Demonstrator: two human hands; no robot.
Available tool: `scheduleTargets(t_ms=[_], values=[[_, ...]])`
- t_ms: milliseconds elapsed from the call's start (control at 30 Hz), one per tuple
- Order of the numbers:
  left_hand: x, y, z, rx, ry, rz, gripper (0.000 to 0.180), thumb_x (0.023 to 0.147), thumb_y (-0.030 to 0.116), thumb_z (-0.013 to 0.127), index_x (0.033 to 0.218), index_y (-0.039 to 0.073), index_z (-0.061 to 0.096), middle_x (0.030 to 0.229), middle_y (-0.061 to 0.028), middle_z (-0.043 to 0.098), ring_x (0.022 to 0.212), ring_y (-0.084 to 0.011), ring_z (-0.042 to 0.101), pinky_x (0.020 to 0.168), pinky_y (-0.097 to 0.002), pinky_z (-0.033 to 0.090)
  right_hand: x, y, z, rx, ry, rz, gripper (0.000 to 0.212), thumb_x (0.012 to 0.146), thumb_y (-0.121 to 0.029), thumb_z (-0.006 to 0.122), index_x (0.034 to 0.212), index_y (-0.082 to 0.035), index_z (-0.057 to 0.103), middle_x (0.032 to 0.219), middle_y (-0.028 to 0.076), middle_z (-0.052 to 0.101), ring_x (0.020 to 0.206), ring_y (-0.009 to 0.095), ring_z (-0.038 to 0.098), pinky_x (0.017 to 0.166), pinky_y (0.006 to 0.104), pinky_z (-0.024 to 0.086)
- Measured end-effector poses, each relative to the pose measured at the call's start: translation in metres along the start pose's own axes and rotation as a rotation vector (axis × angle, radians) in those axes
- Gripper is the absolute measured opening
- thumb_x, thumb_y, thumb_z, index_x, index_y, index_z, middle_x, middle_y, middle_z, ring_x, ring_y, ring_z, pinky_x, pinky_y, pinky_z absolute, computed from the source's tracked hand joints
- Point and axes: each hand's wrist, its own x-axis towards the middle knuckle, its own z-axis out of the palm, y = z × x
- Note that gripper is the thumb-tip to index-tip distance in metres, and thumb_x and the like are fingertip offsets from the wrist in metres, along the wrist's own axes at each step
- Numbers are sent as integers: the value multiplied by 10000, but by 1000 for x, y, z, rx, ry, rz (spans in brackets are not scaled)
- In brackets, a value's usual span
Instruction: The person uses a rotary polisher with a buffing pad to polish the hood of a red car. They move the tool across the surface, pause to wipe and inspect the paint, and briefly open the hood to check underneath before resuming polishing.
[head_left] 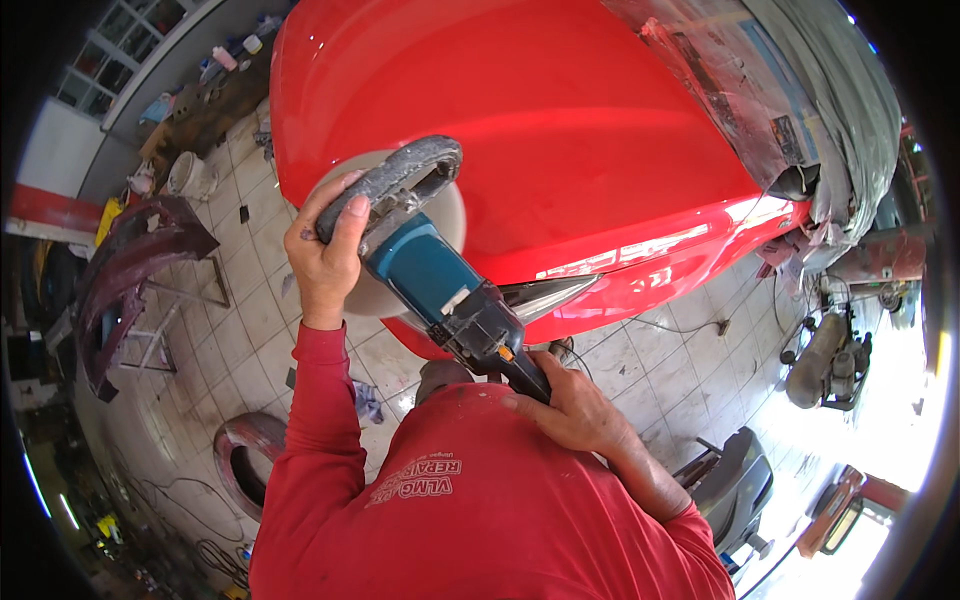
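A teal and black car polisher is held between my two hands over the front corner of a glossy red car. My left hand wraps round the left side of its dark looped front handle. Around the black rear grip, close to my belly, my right hand is closed. Beneath the tool shows a wide pale polishing pad, partly hidden by the handle and the body. Its outer part overhangs the car's edge; whether it touches the paint I cannot tell. A headlight lies just right of the tool.
Masking plastic drapes the car's windshield side. A dark maroon bumper rests on a stand at left. On the tiled floor are a tire, a white bucket, a cable and an air compressor.
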Motion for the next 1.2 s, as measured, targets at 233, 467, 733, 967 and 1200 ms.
scheduleTargets(t_ms=[233, 467, 733, 967, 1200], values=[[20, 33, 84, -138, -104, -64, 308, 1005, 232, 772, 1201, -5, 759, 1050, -82, 787, 948, -139, 730, 842, -292, 575, -27, -32, -90, -128, 36, 221, 577, 955, -397, 790, 1347, -28, 583, 945, 235, 749, 901, 427, 752, 798, 490, 556], [60, 66, 265, -366, -319, 135, 330, 975, 306, 804, 1113, 8, 774, 934, -118, 798, 865, -171, 770, 768, -343, 600, -86, -14, -172, -53, 400, 438, 454, 969, -221, 743, 1356, -45, 585, 714, 37, 642, 554, 131, 620, 488, 326, 476], [61, 87, 388, -261, -305, 72, 500, 847, 502, 847, 971, 27, 754, 820, -147, 765, 750, -330, 755, 703, -430, 577, -117, 13, -239, 0, 539, 477, 406, 1015, -328, 726, 1260, -41, 575, 640, 28, 581, 463, 137, 582, 400, 291, 448], [71, 54, 261, -86, -225, 49, 493, 860, 532, 827, 958, 58, 731, 779, -168, 720, 711, -365, 727, 661, -477, 547, -71, -6, -195, 91, 350, 417, 302, 1000, -191, 698, 1250, -64, 585, 687, 21, 587, 487, 139, 584, 418, 295, 453], [41, 6, 63, -98, -50, -30, 391, 903, 346, 877, 1086, 14, 784, 919, -115, 790, 845, -183, 763, 777, -332, 601, 22, -28, -95, 74, -132, 301, 617, 799, -195, 918, 1307, -11, 621, 825, 30, 660, 709, 122, 616, 660, 321, 513]])
